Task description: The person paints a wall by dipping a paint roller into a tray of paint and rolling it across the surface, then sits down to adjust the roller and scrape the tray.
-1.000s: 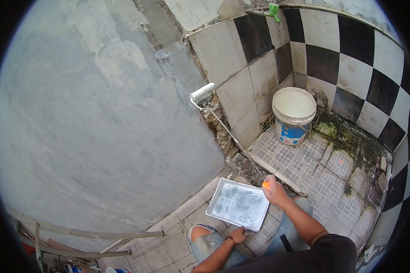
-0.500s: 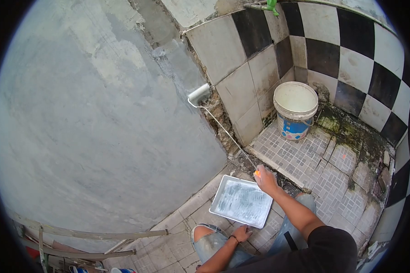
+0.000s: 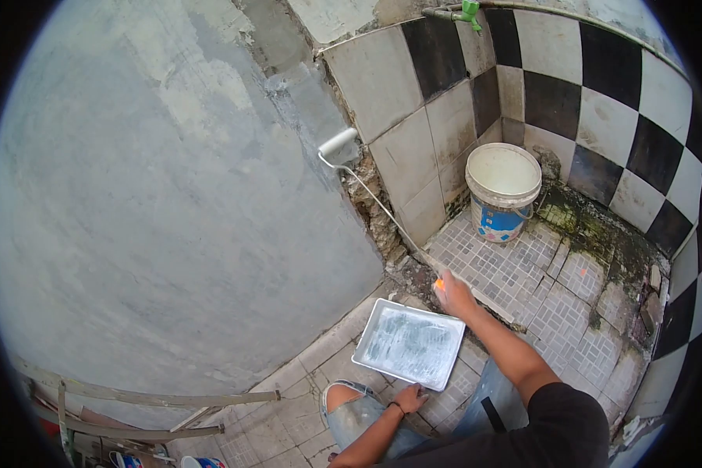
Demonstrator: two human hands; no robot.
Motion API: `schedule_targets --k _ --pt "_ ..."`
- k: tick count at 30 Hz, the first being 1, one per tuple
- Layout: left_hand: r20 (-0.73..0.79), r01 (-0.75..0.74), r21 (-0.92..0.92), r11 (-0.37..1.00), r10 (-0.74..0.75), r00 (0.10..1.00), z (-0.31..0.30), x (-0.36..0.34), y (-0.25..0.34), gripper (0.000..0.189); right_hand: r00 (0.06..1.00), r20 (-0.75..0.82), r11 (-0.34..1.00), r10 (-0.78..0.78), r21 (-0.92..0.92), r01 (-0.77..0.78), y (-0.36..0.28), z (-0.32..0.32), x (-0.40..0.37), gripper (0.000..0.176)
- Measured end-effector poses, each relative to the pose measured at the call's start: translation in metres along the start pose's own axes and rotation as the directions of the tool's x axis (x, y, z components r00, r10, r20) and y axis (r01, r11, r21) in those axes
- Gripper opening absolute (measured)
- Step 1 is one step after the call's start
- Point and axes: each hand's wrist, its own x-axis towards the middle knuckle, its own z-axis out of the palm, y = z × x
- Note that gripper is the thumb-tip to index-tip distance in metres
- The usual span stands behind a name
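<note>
My right hand (image 3: 455,295) is closed around the orange handle of a paint roller (image 3: 338,146), with its long wire frame stretching up to the left. The white roller sleeve rests against the grey wall (image 3: 171,218), beside the broken edge of the tiles. On the floor below lies a white paint tray (image 3: 410,343) with whitish wet paint streaked over its bottom. My left hand (image 3: 411,398) is at the tray's near rim, fingers bent against it; the fingertips are partly hidden.
A white and blue bucket (image 3: 501,204) stands in the corner by the black-and-white tiled wall (image 3: 579,117). A green tap (image 3: 470,11) juts out above. Broken, mossy floor (image 3: 577,214) lies at the right. Wooden bars (image 3: 164,400) and paint cans (image 3: 199,462) are at lower left.
The roller has moved a little way up the wall along the broken tile edge, my right hand rising slightly with it. My left hand stays at the tray's rim.
</note>
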Motion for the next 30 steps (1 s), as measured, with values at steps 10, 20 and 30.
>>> schedule_targets --k 10,20,30 --pt "0.009 -0.015 0.010 1.000 0.015 1.000 0.003 0.007 -0.002 0.042 0.967 -0.143 0.976 -0.210 0.032 0.216 -0.058 -0.071 0.078 0.027" --pt "-0.040 -0.055 -0.002 0.998 0.055 0.998 0.004 0.004 -0.006 0.041 1.000 -0.023 1.000 -0.013 0.019 0.013 -0.010 -0.006 0.020 0.030" --pt "-0.035 -0.050 -0.011 0.999 0.049 0.998 0.006 0.005 -0.008 0.041 0.987 -0.119 0.991 -0.112 0.054 0.119 -0.085 -0.040 0.081 0.026"
